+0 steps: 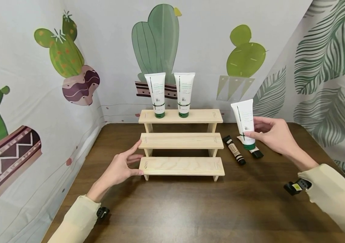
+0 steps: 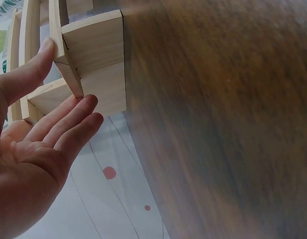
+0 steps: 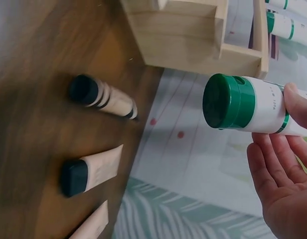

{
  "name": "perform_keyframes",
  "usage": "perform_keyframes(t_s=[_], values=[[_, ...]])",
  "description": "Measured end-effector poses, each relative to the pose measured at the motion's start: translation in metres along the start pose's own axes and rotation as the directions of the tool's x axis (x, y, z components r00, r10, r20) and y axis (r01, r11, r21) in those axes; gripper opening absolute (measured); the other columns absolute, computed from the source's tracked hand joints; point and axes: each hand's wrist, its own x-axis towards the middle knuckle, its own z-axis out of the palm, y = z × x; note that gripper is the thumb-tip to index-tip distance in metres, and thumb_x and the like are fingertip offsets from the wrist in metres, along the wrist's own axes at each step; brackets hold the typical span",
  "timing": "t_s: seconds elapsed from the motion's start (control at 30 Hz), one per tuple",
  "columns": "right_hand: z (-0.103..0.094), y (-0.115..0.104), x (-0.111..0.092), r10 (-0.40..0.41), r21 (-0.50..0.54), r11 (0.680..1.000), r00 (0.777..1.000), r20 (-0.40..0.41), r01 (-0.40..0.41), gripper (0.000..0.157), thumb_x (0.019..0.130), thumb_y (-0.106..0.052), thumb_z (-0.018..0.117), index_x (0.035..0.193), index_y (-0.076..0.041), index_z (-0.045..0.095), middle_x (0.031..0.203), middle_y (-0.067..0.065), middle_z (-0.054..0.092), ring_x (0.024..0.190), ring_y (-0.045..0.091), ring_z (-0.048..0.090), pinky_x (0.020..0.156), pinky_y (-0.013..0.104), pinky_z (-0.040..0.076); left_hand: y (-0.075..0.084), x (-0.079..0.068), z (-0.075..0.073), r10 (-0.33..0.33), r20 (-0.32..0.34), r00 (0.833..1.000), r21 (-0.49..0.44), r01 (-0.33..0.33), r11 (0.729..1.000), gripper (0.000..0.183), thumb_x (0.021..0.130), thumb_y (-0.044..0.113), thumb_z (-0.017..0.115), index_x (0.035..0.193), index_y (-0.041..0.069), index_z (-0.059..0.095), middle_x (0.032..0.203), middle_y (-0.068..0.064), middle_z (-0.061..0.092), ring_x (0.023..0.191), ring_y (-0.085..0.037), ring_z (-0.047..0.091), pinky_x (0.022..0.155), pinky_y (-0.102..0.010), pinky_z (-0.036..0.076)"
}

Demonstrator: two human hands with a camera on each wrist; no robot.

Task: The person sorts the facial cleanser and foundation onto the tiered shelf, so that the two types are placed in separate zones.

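Observation:
A three-tier wooden display stand (image 1: 181,141) stands on the table. My left hand (image 1: 118,169) is at its left end; the thumb touches the bottom tier and the fairly straight fingers rest along the side (image 2: 93,82). My right hand (image 1: 277,135) pinches a white squeeze tube (image 1: 243,116) between thumb and fingers, right of the stand. The tube is held raised and nearly upright, its green cap (image 3: 228,102) downward. Two matching tubes, a left one (image 1: 157,92) and a right one (image 1: 185,92), stand on their caps on the top tier.
Beneath the held tube lie a striped tube with black ends (image 1: 234,150) and a pale tube with a black cap (image 1: 255,152). In the right wrist view another pale tube (image 3: 93,221) lies nearby. A cactus-print cloth (image 1: 114,50) hangs behind the brown table (image 1: 172,209).

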Motion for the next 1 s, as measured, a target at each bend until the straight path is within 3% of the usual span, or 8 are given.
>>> perform_keyframes(t_s=[0.23, 0.73, 1.0], values=[[0.009, -0.021, 0.018, -0.004, -0.001, 1.000, 0.999, -0.044, 0.004, 0.056, 0.086, -0.023, 0.092, 0.134, -0.002, 0.072, 0.104, 0.014, 0.079, 0.083, -0.002, 0.070, 0.074, 0.013, 0.049, 0.001, 0.000, 0.001, 0.000, -0.002, 1.000, -0.003, 0.000, 1.000, 0.118, 0.077, -0.005, 0.092, 0.169, 0.028, 0.027, 0.133, -0.022, 0.069, 0.123, -0.036, 0.067, 0.103, -0.057, 0.051], [0.033, -0.057, 0.054, -0.025, 0.141, 0.989, 0.991, -0.129, 0.044, 0.057, 0.087, -0.019, 0.090, 0.136, 0.001, 0.069, 0.112, 0.016, 0.077, 0.087, -0.002, 0.070, 0.072, 0.014, 0.054, 0.000, 0.000, 0.000, 0.000, -0.009, 1.000, -0.004, 0.000, 1.000, 0.118, 0.076, -0.005, 0.092, 0.169, 0.030, 0.028, 0.131, -0.021, 0.070, 0.122, -0.035, 0.067, 0.101, -0.055, 0.052], [0.042, -0.069, 0.069, -0.016, 0.238, 0.970, 0.986, -0.165, 0.055, 0.057, 0.086, -0.017, 0.091, 0.136, -0.003, 0.070, 0.109, 0.006, 0.079, 0.090, 0.002, 0.072, 0.076, 0.017, 0.056, -0.001, -0.001, -0.001, 0.005, -0.004, 1.000, 0.004, -0.005, 1.000, 0.118, 0.077, -0.004, 0.092, 0.169, 0.028, 0.027, 0.132, -0.021, 0.069, 0.123, -0.035, 0.067, 0.102, -0.055, 0.052]])
